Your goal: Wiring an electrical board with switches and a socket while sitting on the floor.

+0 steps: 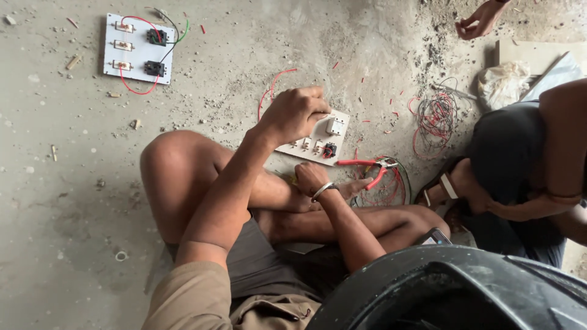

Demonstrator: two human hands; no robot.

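Our left hand (296, 113) is closed, fingers curled down on the white switch board (318, 142) lying on the concrete floor (55, 201) just past our knees. Our right hand (315, 177), at 6 o'clock of the board, is curled too; we cannot tell what it grips. Red-handled pliers (367, 166) lie at its 3 o'clock, beside a wire coil (435, 119).
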